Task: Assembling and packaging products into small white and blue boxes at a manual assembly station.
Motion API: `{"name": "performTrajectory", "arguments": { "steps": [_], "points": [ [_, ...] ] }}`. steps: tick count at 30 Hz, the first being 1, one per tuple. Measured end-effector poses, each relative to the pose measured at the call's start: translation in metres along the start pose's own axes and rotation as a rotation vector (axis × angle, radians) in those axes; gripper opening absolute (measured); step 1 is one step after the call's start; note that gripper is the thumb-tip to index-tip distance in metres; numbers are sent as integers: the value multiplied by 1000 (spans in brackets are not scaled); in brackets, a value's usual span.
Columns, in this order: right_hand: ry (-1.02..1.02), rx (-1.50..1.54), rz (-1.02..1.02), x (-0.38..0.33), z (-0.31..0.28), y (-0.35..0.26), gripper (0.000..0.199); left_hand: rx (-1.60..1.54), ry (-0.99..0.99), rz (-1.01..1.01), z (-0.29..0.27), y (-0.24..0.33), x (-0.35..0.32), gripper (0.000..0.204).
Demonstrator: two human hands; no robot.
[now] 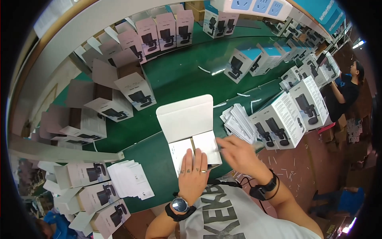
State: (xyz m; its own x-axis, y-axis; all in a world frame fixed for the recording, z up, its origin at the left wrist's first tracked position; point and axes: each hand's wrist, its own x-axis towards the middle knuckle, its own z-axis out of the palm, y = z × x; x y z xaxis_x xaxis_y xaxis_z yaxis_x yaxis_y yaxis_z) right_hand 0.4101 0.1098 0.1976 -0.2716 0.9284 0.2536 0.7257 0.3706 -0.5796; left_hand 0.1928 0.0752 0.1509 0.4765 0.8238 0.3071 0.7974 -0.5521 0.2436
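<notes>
A small white carton (195, 149) stands in front of me on the green bench, its long lid flap (186, 117) raised and tilted back. Two inner flaps are folded down over its opening with a narrow gap between them, so the contents are hidden. Across these flaps my left hand (193, 173) lies flat, fingers stretched out. Beside the carton's right edge is my right hand (242, 157), its fingers apart, slightly blurred, with nothing visible in them. A pile of folded white leaflets (238, 123) lies just beyond that hand.
Printed cartons (274, 127) stand at the right, and open cartons (111, 105) line the left. A stack of white papers (129, 179) lies at the left front. Behind runs a green belt (175, 75) bearing more cartons. A power strip (254, 8) hangs above; a person (346, 89) stands at right.
</notes>
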Motion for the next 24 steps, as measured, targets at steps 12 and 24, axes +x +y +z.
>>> {"name": "performTrajectory", "arguments": {
  "steps": [12,24],
  "points": [
    [154,-45,-320,81,103,-44,15,-68,-134,25,-1,-10,-28,53],
    [-10,1,-249,79,95,-51,31,-68,-96,68,6,-4,-22,49]
  ]
}}
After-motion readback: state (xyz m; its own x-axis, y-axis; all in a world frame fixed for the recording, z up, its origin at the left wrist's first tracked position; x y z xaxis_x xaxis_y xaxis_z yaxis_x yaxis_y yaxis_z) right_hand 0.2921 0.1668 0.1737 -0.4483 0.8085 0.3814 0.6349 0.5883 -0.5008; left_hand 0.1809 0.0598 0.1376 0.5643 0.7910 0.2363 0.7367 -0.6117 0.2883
